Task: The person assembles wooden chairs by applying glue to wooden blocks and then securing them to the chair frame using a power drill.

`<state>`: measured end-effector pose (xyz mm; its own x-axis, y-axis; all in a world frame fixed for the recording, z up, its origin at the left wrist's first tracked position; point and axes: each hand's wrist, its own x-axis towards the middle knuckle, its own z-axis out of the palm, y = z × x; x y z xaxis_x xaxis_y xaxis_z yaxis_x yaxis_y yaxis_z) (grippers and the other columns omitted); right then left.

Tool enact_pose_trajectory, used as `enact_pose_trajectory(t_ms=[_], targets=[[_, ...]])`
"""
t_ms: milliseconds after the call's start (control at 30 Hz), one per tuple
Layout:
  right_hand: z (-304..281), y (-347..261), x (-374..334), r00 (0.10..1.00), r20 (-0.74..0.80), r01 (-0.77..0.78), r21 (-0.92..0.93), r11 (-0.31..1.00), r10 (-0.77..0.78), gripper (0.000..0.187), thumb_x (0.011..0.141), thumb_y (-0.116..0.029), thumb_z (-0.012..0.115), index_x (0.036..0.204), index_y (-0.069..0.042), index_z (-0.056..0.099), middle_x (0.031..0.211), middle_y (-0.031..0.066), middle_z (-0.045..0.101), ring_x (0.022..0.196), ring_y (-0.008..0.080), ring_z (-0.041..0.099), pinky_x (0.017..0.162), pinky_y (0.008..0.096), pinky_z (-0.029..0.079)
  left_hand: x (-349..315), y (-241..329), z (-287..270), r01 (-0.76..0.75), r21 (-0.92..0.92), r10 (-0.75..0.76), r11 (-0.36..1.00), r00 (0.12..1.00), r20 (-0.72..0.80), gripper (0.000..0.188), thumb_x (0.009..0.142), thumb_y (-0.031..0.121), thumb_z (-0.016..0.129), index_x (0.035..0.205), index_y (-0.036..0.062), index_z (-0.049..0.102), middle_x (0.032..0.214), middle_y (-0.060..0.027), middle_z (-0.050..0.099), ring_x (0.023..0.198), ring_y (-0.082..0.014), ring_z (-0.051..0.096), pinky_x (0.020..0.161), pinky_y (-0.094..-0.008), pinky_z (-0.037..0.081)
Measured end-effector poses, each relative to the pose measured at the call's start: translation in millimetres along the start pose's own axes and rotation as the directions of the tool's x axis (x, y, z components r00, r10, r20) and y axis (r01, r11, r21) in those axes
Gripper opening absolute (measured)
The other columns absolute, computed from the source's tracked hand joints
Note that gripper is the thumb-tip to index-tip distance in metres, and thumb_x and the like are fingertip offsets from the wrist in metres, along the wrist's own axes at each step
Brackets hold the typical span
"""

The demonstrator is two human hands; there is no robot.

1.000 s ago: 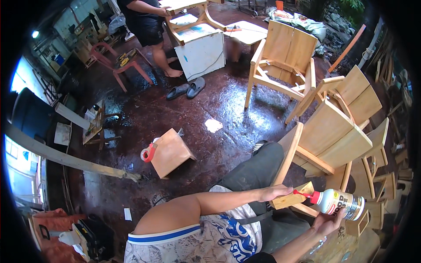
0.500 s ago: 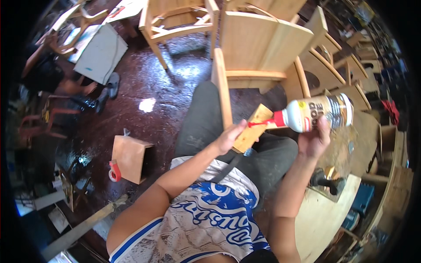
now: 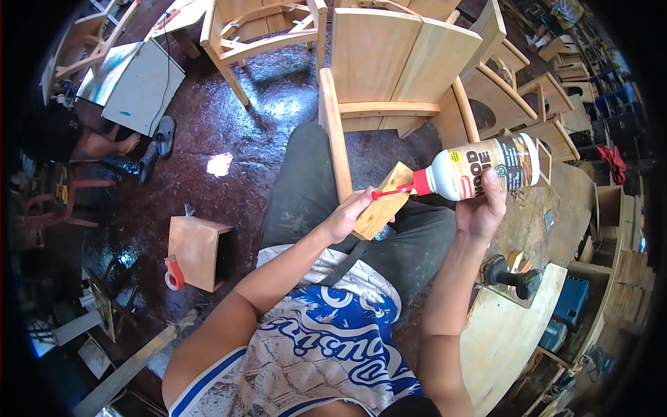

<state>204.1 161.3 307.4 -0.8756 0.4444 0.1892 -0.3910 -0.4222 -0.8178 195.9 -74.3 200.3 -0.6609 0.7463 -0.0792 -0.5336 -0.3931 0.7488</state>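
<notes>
My right hand (image 3: 481,208) is wrapped around a white glue bottle (image 3: 455,174), held almost level with its red cap facing left. From the cap a thin red nozzle reaches across a wooden block (image 3: 382,212) toward my left hand (image 3: 345,217). That hand grips the block by its left side, and some of its fingers are hidden behind the wood. The block is tilted above my lap. Whether glue is coming out is too small to tell.
Ahead stands a wooden chair (image 3: 372,59), with other chair frames around it. At right, a cordless drill (image 3: 512,278) lies by a pale board (image 3: 511,333). A wooden box (image 3: 194,251) and a red tape dispenser (image 3: 174,273) are on the floor at left. Another person's leg (image 3: 97,142) shows farther left.
In the picture, both hands, the block and the bottle have shifted slightly left, along with the whole surroundings. The nozzle still points across the block, and both grips are the same.
</notes>
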Motion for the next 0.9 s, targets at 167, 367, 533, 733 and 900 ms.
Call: enact_pose_trajectory(t_ms=[167,367,533,733,900], targets=[[0.9,-0.5,1.3,1.000,0.010,-0.004,0.042,0.999,0.004,0.034,0.094,-0.012,0.063,0.124,0.001,0.058,0.114,0.0127,0.069,0.105,0.0232,0.067,0.099,0.0416,0.052,1.6,-1.7,-2.1,0.012,0.000,-0.012,1.000,1.000,0.028,0.066,0.106,0.055,0.028,0.122,0.0000,0.061,0.098,-0.0106,0.071,0.084,-0.0132,0.067,0.076,-0.0277,0.054],[-9.6,5.1,7.2,1.000,0.001,-0.023,0.044,0.999,0.023,0.032,0.094,-0.012,0.063,0.123,0.001,0.059,0.113,0.0123,0.070,0.104,0.0226,0.068,0.097,0.0410,0.053,1.6,-1.4,0.6,0.056,0.010,-0.056,0.998,0.998,0.022,0.063,0.107,0.053,0.024,0.138,0.0043,0.049,0.101,-0.0109,0.069,0.085,-0.0138,0.066,0.076,-0.0288,0.054],[-13.3,8.0,10.6,0.999,-0.044,-0.006,0.057,0.998,0.008,0.031,0.094,-0.012,0.063,0.122,0.001,0.060,0.112,0.0121,0.070,0.103,0.0222,0.068,0.097,0.0409,0.054,1.6,-6.4,-3.7,0.087,0.006,-0.087,0.996,0.995,0.039,0.063,0.108,0.052,0.023,0.139,0.0037,0.050,0.102,-0.0112,0.069,0.086,-0.0150,0.066,0.078,-0.0294,0.054],[-18.9,6.5,15.0,0.999,-0.049,-0.009,0.056,0.998,0.011,0.031,0.094,-0.012,0.063,0.122,0.001,0.060,0.112,0.0121,0.070,0.102,0.0225,0.069,0.097,0.0411,0.054,3.0,-8.6,-3.7,0.099,0.067,-0.103,0.993,0.992,0.066,0.058,0.107,0.051,0.024,0.136,0.0062,0.047,0.102,-0.0142,0.067,0.077,-0.0173,0.064,0.068,-0.0294,0.053],[-23.9,6.0,12.8,0.994,-0.111,0.008,0.064,0.998,-0.001,0.032,0.094,-0.012,0.063,0.124,0.001,0.059,0.113,0.0126,0.069,0.104,0.0233,0.068,0.098,0.0418,0.053,3.1,-7.6,-2.3,0.088,0.039,-0.090,0.995,0.995,0.047,0.056,0.107,0.051,0.025,0.136,0.0078,0.046,0.103,-0.0147,0.066,0.077,-0.0174,0.064,0.068,-0.0295,0.053]])
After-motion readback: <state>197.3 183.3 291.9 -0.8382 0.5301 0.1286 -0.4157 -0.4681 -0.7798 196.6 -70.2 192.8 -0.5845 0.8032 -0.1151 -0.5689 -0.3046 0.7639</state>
